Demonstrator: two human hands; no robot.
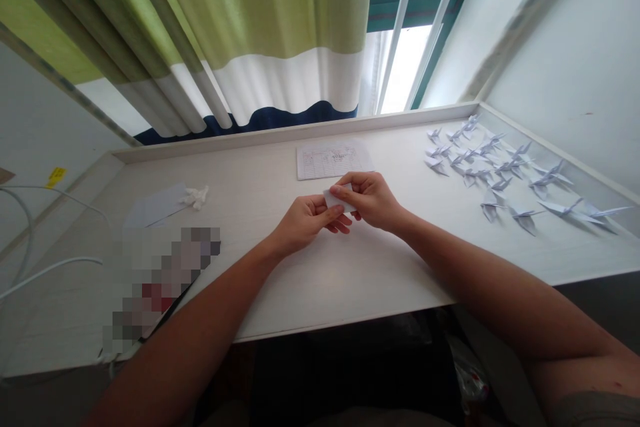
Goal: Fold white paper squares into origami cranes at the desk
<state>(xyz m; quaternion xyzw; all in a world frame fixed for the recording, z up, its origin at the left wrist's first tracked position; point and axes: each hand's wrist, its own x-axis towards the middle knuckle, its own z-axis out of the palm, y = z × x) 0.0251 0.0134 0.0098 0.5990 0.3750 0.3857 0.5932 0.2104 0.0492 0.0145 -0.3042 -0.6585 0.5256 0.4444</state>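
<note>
A small piece of folded white paper is held up over the middle of the white desk. My left hand pinches it from the left, thumb on its face and fingers behind. From the right, my right hand grips the same paper, its thumb and index finger pressed on the upper part. Fingers cover much of the paper, so its exact shape is hidden. Just behind the hands lies a paper pad with a printed table. Several folded white paper cranes stand in a group at the right of the desk.
Sheets of white paper and a crumpled tissue lie at the left. Nearer sits a blurred-out flat object beside my left forearm, with white cables at the far left. A raised ledge and a striped curtain bound the back.
</note>
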